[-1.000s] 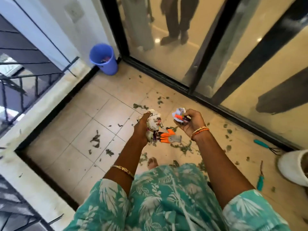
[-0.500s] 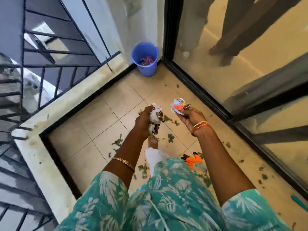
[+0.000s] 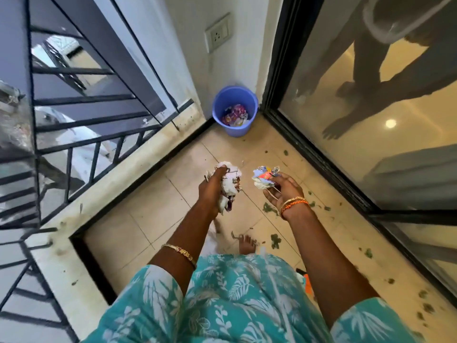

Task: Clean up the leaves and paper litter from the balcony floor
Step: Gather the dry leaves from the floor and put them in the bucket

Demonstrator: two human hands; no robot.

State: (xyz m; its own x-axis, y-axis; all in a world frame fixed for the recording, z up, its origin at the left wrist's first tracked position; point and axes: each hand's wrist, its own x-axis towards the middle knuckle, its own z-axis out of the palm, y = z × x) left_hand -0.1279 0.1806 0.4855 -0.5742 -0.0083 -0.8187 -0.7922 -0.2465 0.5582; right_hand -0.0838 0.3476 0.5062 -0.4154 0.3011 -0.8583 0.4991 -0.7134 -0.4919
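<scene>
My left hand [image 3: 211, 186] grips a wad of crumpled white paper litter [image 3: 231, 183] above the tiled balcony floor [image 3: 153, 219]. My right hand [image 3: 280, 188], palm up, holds a smaller crumpled paper scrap [image 3: 264, 177] with blue and orange print in its fingers. A blue bucket [image 3: 235, 95] stands in the far corner, ahead of both hands, with colourful paper lying inside it. Green leaf bits [image 3: 270, 209] are scattered over the floor on the right, near the glass door.
A black metal railing [image 3: 81, 134] on a stone ledge [image 3: 128, 174] borders the left side. A sliding glass door with a black frame [image 3: 319, 159] runs along the right. My bare foot [image 3: 246, 243] stands on the tiles. An orange glove edge [image 3: 308, 284] shows by my right arm.
I have walked toward the corner, so the blue bucket is closer and more centred. Both hands still hold their paper. The orange glove has dropped behind, near my body.
</scene>
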